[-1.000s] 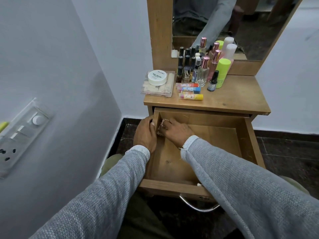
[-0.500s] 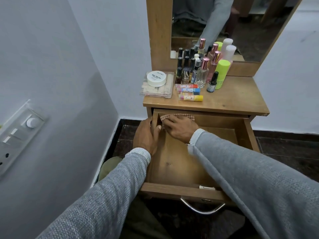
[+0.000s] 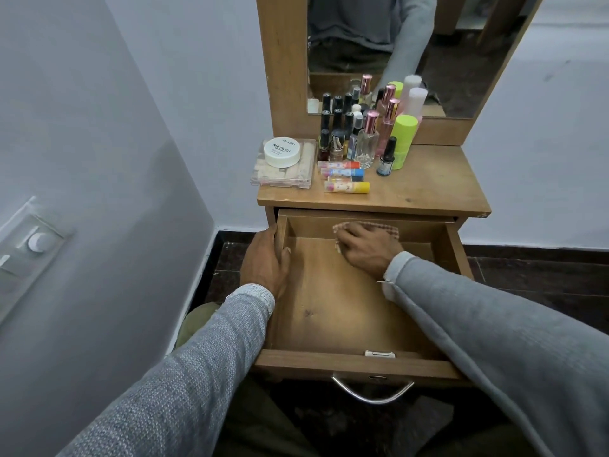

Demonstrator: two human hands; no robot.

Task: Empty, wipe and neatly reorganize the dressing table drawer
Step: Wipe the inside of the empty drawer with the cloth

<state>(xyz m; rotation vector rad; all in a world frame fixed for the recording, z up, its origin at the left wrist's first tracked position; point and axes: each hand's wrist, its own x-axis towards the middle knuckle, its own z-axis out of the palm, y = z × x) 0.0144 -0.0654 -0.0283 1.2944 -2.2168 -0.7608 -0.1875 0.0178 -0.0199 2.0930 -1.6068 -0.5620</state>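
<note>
Right hand [image 3: 369,247] flat on cloth [image 3: 389,229] at drawer [image 3: 357,364] back edge; left fingers [image 3: 278,255] around side wall.

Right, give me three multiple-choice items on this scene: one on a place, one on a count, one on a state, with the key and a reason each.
1. Where is the checked cloth?
A. On the tabletop beside the bottles
B. Under the right hand at the back of the drawer
C. Hanging over the drawer handle

2. How many lip balm tubes lie in front of the bottles?
A. One
B. Three
C. Six

3. What is the left hand doing?
A. Gripping the drawer's left wall
B. Lifting the nail polish tub
C. Resting flat on the tabletop

Key: 1 B, the cloth shows around the fingers against the drawer's back wall. 2 B, three tubes lie side by side, capped red, blue and yellow. 3 A, its fingers curl over the top edge of the left wall.
</note>
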